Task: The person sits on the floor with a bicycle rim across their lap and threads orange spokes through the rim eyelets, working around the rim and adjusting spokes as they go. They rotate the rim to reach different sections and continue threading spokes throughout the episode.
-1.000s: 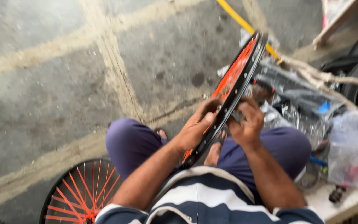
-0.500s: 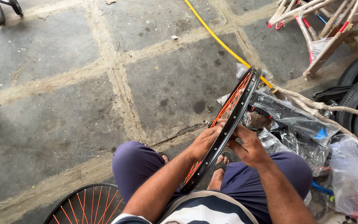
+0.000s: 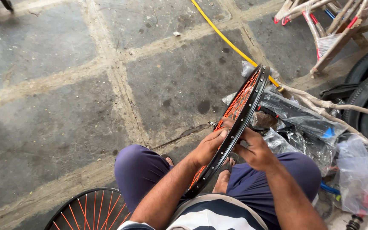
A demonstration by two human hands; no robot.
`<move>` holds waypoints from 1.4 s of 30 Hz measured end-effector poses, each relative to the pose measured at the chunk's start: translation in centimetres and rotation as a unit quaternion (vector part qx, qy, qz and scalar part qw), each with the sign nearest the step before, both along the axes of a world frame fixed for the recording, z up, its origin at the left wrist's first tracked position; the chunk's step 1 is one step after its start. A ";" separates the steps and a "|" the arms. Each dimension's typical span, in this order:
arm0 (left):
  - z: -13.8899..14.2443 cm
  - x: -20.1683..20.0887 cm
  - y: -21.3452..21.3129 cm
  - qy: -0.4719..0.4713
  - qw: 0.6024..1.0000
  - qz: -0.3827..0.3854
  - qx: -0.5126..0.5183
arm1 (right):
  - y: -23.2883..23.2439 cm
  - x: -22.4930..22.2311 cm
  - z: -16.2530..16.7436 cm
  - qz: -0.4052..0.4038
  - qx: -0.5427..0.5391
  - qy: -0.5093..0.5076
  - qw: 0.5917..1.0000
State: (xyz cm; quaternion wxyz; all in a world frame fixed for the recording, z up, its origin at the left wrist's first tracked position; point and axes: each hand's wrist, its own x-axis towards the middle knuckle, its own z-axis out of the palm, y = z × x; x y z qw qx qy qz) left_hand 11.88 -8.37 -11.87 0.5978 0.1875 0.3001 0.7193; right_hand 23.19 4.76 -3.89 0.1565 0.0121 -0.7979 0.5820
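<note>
Since a second ago I see the black metal wheel rim with orange spokes (image 3: 239, 115) unmoved, upright between the knees, left hand (image 3: 207, 147) and right hand (image 3: 256, 151) still clasping it, so the spoke work continues.

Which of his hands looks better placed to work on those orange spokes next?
Probably the left hand: it lies on the orange-spoked side of the black wheel rim, fingertips near the spokes. The right hand grips the rim's other side, seemingly steadying it.
</note>
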 end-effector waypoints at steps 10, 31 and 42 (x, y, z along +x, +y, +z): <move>-0.6 0.1 -0.3 0.024 0.995 0.065 0.077 | -2.5 -1.0 -4.9 -0.316 0.145 0.084 0.934; -3.3 0.9 -0.4 -0.089 0.992 0.018 0.090 | -2.9 0.1 -4.7 -0.285 0.195 0.054 0.937; -4.1 1.6 -0.7 0.085 0.995 -0.002 0.045 | 0.5 2.6 -2.6 -0.043 0.041 -0.033 0.998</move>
